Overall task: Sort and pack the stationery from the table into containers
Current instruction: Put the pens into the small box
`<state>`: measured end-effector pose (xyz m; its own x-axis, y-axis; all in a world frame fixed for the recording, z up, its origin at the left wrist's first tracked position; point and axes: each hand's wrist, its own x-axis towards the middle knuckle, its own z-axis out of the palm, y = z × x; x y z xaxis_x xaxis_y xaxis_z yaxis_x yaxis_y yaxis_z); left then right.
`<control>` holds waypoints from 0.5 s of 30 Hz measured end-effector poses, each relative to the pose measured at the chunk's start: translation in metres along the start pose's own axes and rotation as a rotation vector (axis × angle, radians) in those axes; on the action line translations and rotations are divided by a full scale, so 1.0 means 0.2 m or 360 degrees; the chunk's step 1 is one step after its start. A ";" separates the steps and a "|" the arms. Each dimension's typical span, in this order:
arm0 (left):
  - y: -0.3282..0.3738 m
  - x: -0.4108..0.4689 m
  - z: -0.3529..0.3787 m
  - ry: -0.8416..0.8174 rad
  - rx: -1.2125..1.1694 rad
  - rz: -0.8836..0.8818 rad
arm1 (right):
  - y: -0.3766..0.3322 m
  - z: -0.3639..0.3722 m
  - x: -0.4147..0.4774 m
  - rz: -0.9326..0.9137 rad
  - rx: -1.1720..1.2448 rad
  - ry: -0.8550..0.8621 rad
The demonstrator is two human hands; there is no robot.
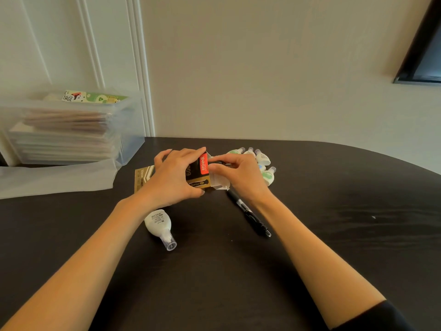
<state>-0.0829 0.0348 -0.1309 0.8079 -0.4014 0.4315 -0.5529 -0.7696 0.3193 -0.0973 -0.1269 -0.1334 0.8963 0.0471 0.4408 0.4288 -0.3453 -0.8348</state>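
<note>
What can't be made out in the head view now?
Head view only:
Inside the pen box: hidden by its walls and the left hand.
The dark item pinched by the right hand: mostly covered by it.
The small bottles behind that hand: partly hidden.
The clear bin's contents: blurred.
The dark frame: cut by the right edge.

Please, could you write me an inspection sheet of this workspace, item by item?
Surface: dark glossy table.
Job's things: pen box, right end open; black pen lying loose; white bottle on its side; small bottles grouped beyond the right hand.
Clutter: translucent lid lying flat, left.
Hands: left hand grips the pen box; right hand pinches a dark item with its fingers at the box's opening.
Cables: nothing seen.
Surroundings: clear bin of stacked paper, left; pale wall; dark frame, top right.
</note>
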 end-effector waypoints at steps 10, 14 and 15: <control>0.00 0.00 0.00 0.0014 0.0022 -0.0009 | 0.00 -0.01 0.00 0.0077 0.0075 0.0023; 0.00 -0.01 0.00 0.0024 0.0030 0.0025 | 0.03 0.03 0.00 0.0028 -0.0092 -0.0123; 0.00 -0.01 0.00 0.0021 0.0028 0.0034 | 0.04 0.04 0.00 0.0004 -0.0165 -0.0127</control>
<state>-0.0845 0.0347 -0.1318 0.7929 -0.4114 0.4494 -0.5665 -0.7694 0.2952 -0.0922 -0.1218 -0.1423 0.9054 0.1189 0.4076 0.4160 -0.4405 -0.7956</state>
